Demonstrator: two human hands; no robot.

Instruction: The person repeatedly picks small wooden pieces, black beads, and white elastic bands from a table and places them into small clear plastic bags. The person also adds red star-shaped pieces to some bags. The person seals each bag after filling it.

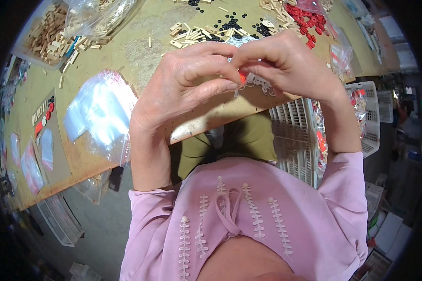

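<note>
The left hand [176,79] had a small red piece [242,78] pinched at its thumb and fingertips, while the right hand [290,63] curled in close beside it. The piece sat right at the left thumb's tip, above the near part of the table [197,121], with white cord [266,86] partly showing below. Fingers covered most of the piece, and I couldn't tell whether the right fingertips gripped anything.
</note>
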